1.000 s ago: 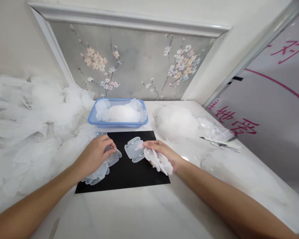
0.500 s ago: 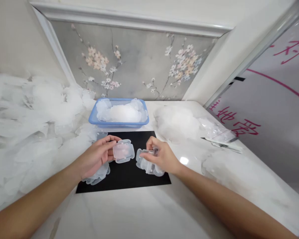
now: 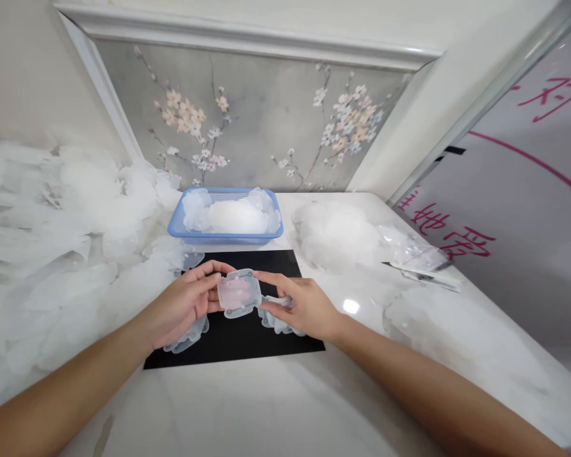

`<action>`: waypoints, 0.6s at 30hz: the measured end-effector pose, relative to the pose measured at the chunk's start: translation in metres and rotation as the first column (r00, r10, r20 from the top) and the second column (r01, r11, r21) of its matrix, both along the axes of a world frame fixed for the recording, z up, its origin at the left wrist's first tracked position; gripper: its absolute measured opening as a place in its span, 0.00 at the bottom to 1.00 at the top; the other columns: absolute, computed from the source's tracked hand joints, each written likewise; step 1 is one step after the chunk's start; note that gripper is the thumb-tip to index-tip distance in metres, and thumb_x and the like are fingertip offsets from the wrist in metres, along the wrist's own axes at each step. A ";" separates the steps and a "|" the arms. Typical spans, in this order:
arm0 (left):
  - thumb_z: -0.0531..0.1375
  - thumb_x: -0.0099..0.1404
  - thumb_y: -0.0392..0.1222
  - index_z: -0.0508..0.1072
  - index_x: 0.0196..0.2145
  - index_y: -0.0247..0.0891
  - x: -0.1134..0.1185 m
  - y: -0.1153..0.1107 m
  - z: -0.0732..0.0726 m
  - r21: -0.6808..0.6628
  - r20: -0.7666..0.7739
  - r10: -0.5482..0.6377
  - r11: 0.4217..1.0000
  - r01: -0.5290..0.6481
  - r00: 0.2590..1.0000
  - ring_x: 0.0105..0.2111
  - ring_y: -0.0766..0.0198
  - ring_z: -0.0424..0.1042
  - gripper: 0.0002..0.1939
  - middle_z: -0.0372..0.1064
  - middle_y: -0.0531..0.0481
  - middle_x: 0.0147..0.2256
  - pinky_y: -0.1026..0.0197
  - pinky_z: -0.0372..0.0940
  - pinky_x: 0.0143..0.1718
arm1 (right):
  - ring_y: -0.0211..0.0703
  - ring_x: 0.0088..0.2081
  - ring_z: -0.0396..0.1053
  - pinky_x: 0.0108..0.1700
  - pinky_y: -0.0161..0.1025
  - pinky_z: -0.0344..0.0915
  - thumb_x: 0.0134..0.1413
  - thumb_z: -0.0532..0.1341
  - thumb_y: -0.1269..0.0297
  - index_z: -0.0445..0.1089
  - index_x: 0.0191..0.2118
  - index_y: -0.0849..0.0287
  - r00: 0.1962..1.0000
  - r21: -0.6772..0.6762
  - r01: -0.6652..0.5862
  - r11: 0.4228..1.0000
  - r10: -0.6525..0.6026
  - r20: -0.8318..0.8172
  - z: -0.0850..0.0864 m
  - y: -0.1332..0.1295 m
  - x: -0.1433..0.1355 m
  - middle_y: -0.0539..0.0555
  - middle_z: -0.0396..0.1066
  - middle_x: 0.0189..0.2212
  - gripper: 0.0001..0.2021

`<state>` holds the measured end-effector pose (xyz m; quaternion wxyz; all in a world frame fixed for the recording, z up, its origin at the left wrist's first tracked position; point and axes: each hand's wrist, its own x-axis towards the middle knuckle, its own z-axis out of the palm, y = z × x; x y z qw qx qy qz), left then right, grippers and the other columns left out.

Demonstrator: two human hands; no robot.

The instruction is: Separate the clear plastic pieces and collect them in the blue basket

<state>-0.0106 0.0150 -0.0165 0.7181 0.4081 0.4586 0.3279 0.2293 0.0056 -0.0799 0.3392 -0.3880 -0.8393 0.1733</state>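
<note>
My left hand [image 3: 183, 304] pinches a translucent, frosted plastic piece [image 3: 239, 293] with scalloped edges and small round dots, held up over the black mat [image 3: 247, 343]. My right hand [image 3: 314, 308] has its index fingertip at the upper right edge of that piece. Between its thumb and fingers is another thin translucent piece [image 3: 276, 300], mostly covered by the hand. Beneath the right hand, more such pieces [image 3: 272, 322] lie on the mat. Below my left hand rests a further small stack [image 3: 189, 337], partly hidden by the wrist.
A blue plastic basket [image 3: 225, 240] with similar pieces stands behind the mat. Large heaps of pieces [image 3: 76, 209] cover the left side, and another pile [image 3: 335, 235] lies right of the basket. A clear plastic bag [image 3: 421, 251] sits near the whiteboard [image 3: 518, 209].
My right hand has moved slightly left and its index finger has stretched out to the piece in my left hand. That piece has tilted a little.
</note>
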 end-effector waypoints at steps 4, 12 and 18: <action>0.64 0.63 0.48 0.74 0.39 0.42 0.000 -0.001 -0.001 0.015 -0.009 -0.013 1.000 0.013 1.000 0.40 0.57 0.77 0.10 0.76 0.47 0.38 0.52 0.73 0.45 | 0.35 0.23 0.67 0.29 0.33 0.64 0.64 0.59 0.55 0.66 0.59 0.51 0.999 0.060 -0.032 0.998 0.032 -0.002 -0.002 0.001 0.000 0.48 0.75 0.29 0.19; 0.56 0.68 0.54 0.71 0.45 0.45 -0.006 0.000 0.000 0.134 -0.219 -0.111 0.981 0.143 0.969 0.48 0.53 0.75 0.15 0.76 0.46 0.45 0.49 0.69 0.51 | 0.36 0.23 0.67 0.27 0.34 0.64 0.59 0.63 0.59 0.77 0.34 0.56 0.892 -0.184 0.108 0.977 -0.177 -0.415 0.012 0.000 -0.005 0.50 0.74 0.24 0.08; 0.52 0.68 0.50 0.71 0.53 0.47 -0.032 0.008 0.003 0.329 -0.870 0.012 0.760 0.561 0.494 0.58 0.47 0.64 0.18 0.68 0.46 0.57 0.44 0.59 0.59 | 0.34 0.21 0.65 0.22 0.31 0.63 0.40 0.69 0.62 0.68 0.27 0.58 0.111 -0.733 0.173 0.658 -0.753 -0.649 0.025 0.034 0.028 0.43 0.66 0.19 0.10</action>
